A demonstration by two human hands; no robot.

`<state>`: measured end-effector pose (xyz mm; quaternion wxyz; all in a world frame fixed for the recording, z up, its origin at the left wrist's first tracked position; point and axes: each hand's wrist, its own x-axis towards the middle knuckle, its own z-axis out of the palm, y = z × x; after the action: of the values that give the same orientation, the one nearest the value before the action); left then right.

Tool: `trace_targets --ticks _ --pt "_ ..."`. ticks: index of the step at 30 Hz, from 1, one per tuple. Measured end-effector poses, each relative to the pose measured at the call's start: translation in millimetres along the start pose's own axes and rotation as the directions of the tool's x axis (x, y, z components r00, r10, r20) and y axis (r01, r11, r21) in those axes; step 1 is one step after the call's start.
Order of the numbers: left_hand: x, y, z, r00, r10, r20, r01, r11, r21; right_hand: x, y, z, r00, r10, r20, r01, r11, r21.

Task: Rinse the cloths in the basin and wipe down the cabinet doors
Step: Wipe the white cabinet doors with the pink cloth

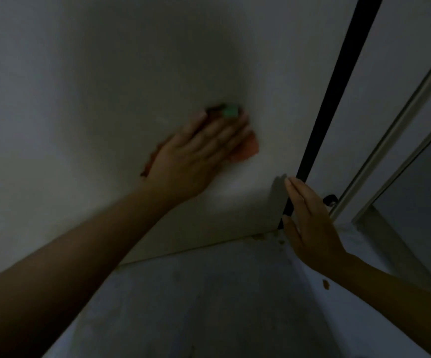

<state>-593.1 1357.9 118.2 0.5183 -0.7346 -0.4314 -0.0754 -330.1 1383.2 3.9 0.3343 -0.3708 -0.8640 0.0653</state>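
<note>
We're into the wiping part of the job now, and the basin is nowhere in this view, so whether any rinsing is finished can't be told from here. The left hand [196,153] is flat on the white cabinet door [80,99], fingers stretched out straight and pressing a cloth [245,148] against the panel. The cloth shows orange-red past the fingertips and again along the wrist side, with a green patch at the top edge. That's an open-palm press, not a clenched grip, and the blur on the hand suggests it's mid-stroke.

Over on the other side, the right hand [310,223] has straight fingers laid along the door's free edge near its lower corner, right beside the dark gap [338,86] between this door and the next door [390,73]. It looks to be steadying the panel, holding nothing. Both arms reach up and forward, the left one long and nearly straight.

My read on progress: the middle of this door is getting its wipe, but the picture is too dim to judge which parts are already clean. Small brownish specks [266,237] sit on the wall just below the door's bottom corner, and the neighbouring door looks still to be done
</note>
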Motion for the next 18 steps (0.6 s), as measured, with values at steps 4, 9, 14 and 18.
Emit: trace_targets --ticks 4,9,14,18 --pt "16.6 0.8 -1.0 0.990 -0.108 -0.093 0.109 0.994 0.009 14.1 -2.3 2.4 1.000 0.007 -0.019 -0.008 0.999 -0.052" --pt "-11.3 48.1 27.4 0.980 0.178 0.094 -0.181 0.983 0.020 12.9 -1.5 8.5 0.998 0.044 -0.034 -0.047 0.997 -0.063" --pt "-24.5 36.6 18.7 0.990 0.088 0.110 -0.088 0.996 -0.007 5.8 -4.6 9.0 0.999 0.045 -0.026 -0.045 0.999 -0.005" --pt "-2.9 6.4 2.2 0.980 -0.187 -0.072 0.185 0.982 -0.033 14.7 1.3 1.8 0.996 0.061 -0.072 -0.062 0.998 -0.018"
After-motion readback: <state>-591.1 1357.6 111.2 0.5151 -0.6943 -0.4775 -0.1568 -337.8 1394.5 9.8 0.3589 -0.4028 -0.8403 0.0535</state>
